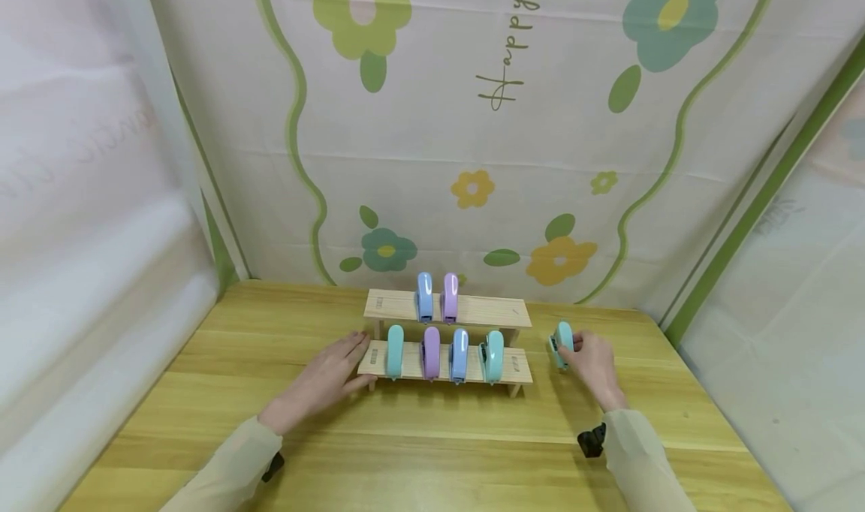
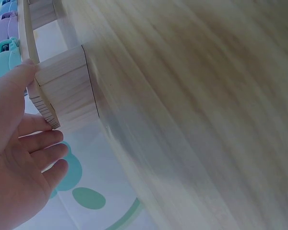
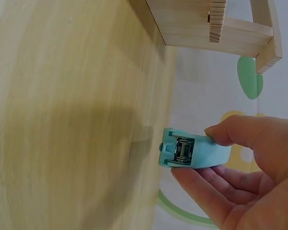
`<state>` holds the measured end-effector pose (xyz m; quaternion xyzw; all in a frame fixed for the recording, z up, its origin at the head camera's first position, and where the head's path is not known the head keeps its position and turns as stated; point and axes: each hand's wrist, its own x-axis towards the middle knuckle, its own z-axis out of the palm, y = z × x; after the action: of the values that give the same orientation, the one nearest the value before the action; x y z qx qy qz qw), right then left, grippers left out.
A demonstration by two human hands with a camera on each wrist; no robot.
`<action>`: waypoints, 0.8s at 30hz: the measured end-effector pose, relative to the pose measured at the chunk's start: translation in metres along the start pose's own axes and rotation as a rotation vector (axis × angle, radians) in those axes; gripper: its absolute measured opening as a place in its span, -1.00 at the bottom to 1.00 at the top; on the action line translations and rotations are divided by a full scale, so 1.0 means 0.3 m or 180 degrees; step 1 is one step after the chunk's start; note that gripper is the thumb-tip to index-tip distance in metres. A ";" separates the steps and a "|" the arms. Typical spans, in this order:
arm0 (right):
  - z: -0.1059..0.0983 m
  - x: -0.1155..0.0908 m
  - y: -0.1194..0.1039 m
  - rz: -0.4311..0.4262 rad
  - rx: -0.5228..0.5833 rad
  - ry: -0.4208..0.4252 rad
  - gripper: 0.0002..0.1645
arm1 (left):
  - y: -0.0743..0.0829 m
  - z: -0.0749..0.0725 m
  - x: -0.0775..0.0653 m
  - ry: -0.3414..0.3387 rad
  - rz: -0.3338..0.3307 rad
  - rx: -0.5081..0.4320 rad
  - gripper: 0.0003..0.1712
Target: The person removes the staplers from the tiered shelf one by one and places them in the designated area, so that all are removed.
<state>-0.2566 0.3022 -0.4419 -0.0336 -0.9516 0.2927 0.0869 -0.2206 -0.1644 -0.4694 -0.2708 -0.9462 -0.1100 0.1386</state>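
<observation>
My right hand (image 1: 593, 362) pinches a small teal stapler (image 3: 204, 151) between thumb and fingers, to the right of a two-tier wooden display rack (image 1: 516, 373). Close over the table, the stapler has its metal mechanism showing in the right wrist view. At the rack's left end, my left hand (image 1: 327, 373) holds the lower shelf board, thumb at its front edge and index finger at its back edge. On that lower shelf stand a teal stapler (image 1: 395, 352), a purple one (image 1: 430, 353), a blue one (image 1: 459, 356) and another teal stapler (image 1: 494, 356).
The upper shelf (image 1: 489, 311) carries a blue stapler (image 1: 424, 296) and a light purple stapler (image 1: 450, 297). Beneath the rack is a wood-grain table (image 1: 432, 452). A white flowered cloth (image 1: 432, 121) hangs behind it, with more cloth at both sides.
</observation>
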 end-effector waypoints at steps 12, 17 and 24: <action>0.015 0.004 0.019 0.0002 -0.0027 -0.0018 -0.61 | -0.004 0.012 0.000 0.0052 0.0048 0.0022 -0.13; 0.020 0.007 0.029 0.0019 -0.0059 -0.0004 -0.62 | -0.002 0.007 -0.002 0.0064 0.0044 0.0029 -0.13; 0.024 0.012 0.033 0.0074 -0.0089 -0.0019 -0.63 | 0.000 0.003 -0.002 0.0084 0.0059 0.0047 -0.14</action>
<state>-0.2614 0.3069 -0.4528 -0.0451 -0.9554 0.2805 0.0802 -0.2205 -0.1644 -0.4705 -0.2771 -0.9425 -0.1053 0.1540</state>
